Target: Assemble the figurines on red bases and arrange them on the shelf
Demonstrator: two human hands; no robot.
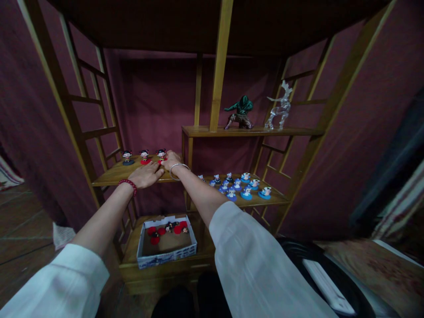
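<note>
On the left middle shelf (109, 177), three small figurines with black hair buns stand in a row. The left figurine (127, 157) has a dark base; the middle figurine (144, 155) has a red one. My right hand (173, 160), wearing a silver bangle, is closed at the right figurine (161, 154), with its thumb at the red base; its other fingers are partly hidden. My left hand (146, 175), with a red bead bracelet, is open, palm down, at the shelf's front edge below the middle figurine. It holds nothing.
Below, an open cardboard box (167, 258) contains several red-based figurines. Several blue and purple figurines (236, 185) stand on the right shelf. Above them are a green-and-brown crouching statue (243, 111) and a clear deer figure (281, 108). A wooden upright (221, 66) divides the cabinet.
</note>
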